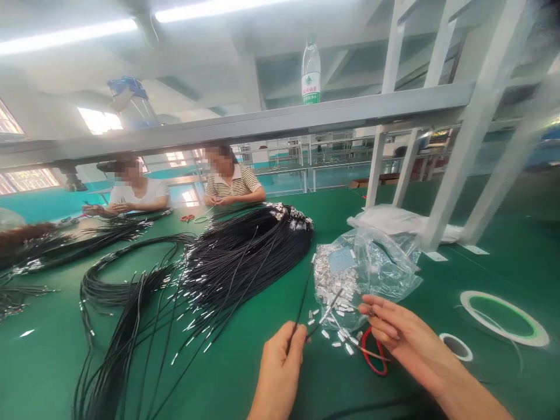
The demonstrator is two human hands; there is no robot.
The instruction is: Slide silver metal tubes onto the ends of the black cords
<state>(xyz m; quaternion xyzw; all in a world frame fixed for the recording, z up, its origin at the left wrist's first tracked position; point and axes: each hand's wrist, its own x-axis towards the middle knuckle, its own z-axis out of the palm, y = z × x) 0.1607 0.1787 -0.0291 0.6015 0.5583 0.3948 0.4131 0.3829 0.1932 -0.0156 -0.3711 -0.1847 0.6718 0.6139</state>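
Observation:
My left hand (pixel 282 361) is closed, thumb against fingers, round a thin black cable (pixel 303 300). One length of it rises from the grip to a silvery tip, and another end slants to the right. My right hand (pixel 400 335) is to the right, its thumb and fingertips brought together on something tiny that I cannot make out. Beneath and left of the right fingers lie red-handled scissors (pixel 377 367). Loose silver metal sleeves (pixel 349 349) are scattered between the hands, beside an open clear plastic bag (pixel 385 265) holding many more and a pale blue label (pixel 342 259).
A big heap of black cables (pixel 249 256) with metal ends covers the table's left middle. Tape rolls (pixel 540 338) lie at right. A grey shelf frame (pixel 437 192) stands on the table, a water bottle (pixel 311 76) on its beam. Two people (pixel 234 184) sit opposite.

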